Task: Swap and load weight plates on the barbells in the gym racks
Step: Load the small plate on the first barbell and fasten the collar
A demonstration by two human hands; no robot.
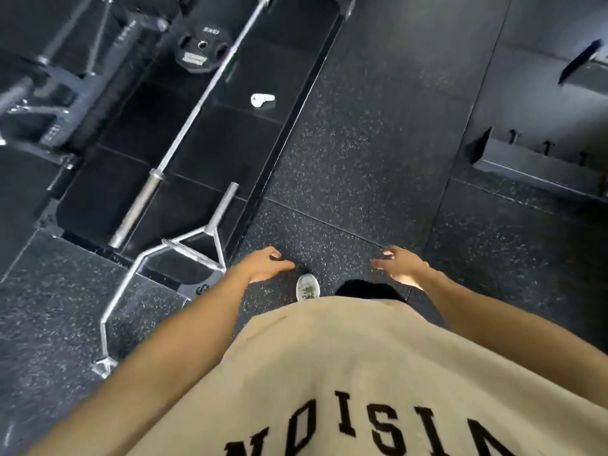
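A long steel barbell (194, 116) lies diagonally on the dark platform (279, 103) at the upper left, its bare sleeve (136, 209) pointing toward me. A black weight plate (200, 49) lies flat on the platform beside the bar. A chrome hex bar (158, 258) rests on the floor to my left. My left hand (265, 264) and my right hand (403, 266) hang in front of my body over the speckled floor, fingers relaxed, holding nothing.
A rack base with loaded plates (49, 103) stands at the far left. A small white object (261, 100) lies on the platform. Grey benches or steps (533, 169) sit at the right. My shoe (307, 287) is on the speckled rubber floor (362, 159).
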